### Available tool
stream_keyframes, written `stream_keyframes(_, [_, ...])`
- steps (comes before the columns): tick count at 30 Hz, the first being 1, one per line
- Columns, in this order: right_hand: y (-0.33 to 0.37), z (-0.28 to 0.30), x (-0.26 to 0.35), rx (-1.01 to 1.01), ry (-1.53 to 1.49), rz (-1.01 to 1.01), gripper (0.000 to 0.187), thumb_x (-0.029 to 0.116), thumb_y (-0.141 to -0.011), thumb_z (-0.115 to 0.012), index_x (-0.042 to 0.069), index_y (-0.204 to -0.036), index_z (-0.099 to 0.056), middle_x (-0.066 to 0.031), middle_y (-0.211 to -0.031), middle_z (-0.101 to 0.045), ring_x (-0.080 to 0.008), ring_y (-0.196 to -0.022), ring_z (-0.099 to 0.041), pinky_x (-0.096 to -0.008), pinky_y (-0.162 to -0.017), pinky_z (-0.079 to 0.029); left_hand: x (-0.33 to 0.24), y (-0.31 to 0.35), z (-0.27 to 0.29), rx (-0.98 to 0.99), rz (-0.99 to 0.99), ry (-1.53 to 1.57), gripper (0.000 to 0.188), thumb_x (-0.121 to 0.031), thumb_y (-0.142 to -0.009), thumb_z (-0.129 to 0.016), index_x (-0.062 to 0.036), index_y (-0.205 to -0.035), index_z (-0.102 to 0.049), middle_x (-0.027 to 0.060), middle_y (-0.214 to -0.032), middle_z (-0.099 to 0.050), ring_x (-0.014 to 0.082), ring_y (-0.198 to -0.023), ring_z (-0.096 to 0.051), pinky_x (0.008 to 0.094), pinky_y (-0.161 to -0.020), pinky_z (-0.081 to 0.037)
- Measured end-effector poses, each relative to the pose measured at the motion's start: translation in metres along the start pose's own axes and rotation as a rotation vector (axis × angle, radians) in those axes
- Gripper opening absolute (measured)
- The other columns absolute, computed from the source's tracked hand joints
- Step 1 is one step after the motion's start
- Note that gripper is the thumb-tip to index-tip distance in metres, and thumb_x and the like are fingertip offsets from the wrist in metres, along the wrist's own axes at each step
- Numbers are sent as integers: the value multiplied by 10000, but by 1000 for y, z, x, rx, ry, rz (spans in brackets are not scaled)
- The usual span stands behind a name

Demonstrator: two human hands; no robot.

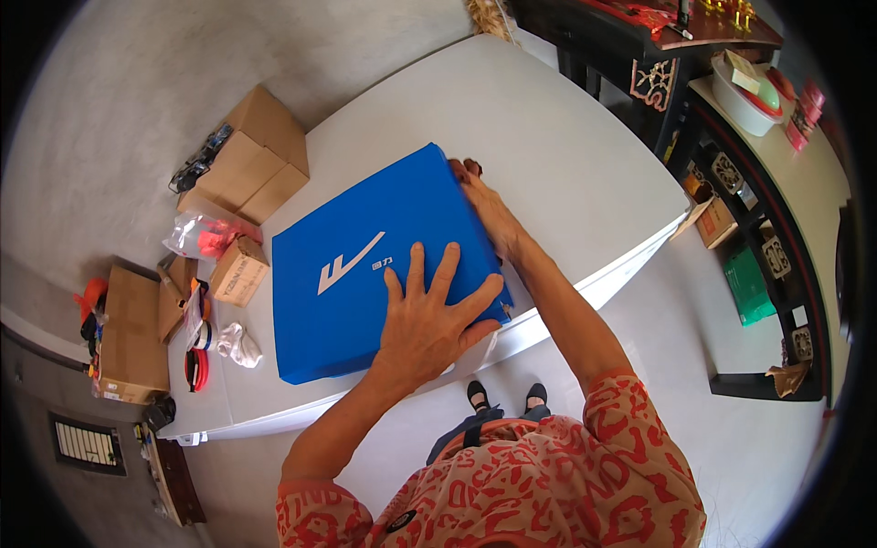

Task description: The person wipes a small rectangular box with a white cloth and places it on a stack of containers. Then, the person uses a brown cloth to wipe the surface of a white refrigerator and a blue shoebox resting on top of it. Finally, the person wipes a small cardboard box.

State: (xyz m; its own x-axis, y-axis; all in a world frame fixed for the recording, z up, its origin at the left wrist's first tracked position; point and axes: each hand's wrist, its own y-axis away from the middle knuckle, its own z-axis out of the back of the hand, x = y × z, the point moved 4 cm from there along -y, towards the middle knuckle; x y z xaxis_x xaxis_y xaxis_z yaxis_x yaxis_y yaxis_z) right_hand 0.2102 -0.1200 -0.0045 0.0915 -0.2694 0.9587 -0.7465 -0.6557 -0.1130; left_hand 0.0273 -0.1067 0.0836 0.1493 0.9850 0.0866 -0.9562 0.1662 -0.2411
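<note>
A blue cardboard shoebox [338, 265] with a white tick-like mark on its lid lies closed at the near edge of a white table [548, 137]. Spread fingers of my left hand [434, 310] rest flat on the lid's near right part. My right hand [480, 196] reaches along the box's right side, its bent fingers against that side near the far corner. Part of the right hand is hidden behind the box edge. What is inside the box does not show.
Left of the shoebox stand a large brown carton [260, 146], a small carton [240, 271] and a clear bag with red contents [212, 236]. A white crumpled item [239, 345] and tape rolls [198, 365] lie nearer. Dark shelving [763, 247] stands at the right.
</note>
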Motion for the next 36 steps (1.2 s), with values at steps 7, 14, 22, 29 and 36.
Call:
stream_keyframes(7, [81, 16, -9, 84, 105, -53, 594, 520, -957, -384, 143, -1416, -372, -171, -1394, -413, -310, -1258, -448, -394, -983, -449, -4, -4, -1, -56, -51, -22, 479, -529, -815, -620, -322, -1245, -567, 222, -1386, -415, 545, -1249, -358, 731, -882, -326])
stream_keyframes(14, [194, 19, 39, -72, 303, -393, 348, 231, -977, -382, 57, -1247, -515, -121, -847, -594, -175, -730, -586, -307, -666, -481, 10, 9, 19, -44, -100, 310, 706, -534, -785, -665, -238, -1382, -433, 256, -1414, -355, 538, -1294, -294, 697, -979, -255])
stream_keyframes(22, [194, -46, -1, -909, 270, 343, 507, 349, -1012, -344, 96, -1447, -281, -169, -1320, -357, -272, -1204, -417, -389, -1005, -390, 146, 104, 58, -228, 158, 332, 807, -594, -734, -674, -236, -1409, -415, 204, -1490, -268, 427, -1385, -196, 605, -1075, -213])
stream_keyframes(29, [201, -100, 28, -1219, 201, 578, 323, 130, -963, -494, 109, -1267, -387, -96, -1074, -409, -150, -899, -491, -258, -691, -465, 153, 151, 31, -27, -18, 184, 698, -620, -742, -649, -308, -1348, -497, 135, -1507, -267, 422, -1387, -185, 671, -1059, -138])
stream_keyframes(36, [146, -120, 2, -1110, 309, 842, 329, 179, -934, -554, 45, -1201, -415, -88, -1021, -468, -141, -877, -482, -275, -711, -446, 147, 155, 24, 53, -20, 172, 639, -448, -786, -649, -271, -1374, -474, 153, -1496, -310, 476, -1355, -244, 725, -1016, -128])
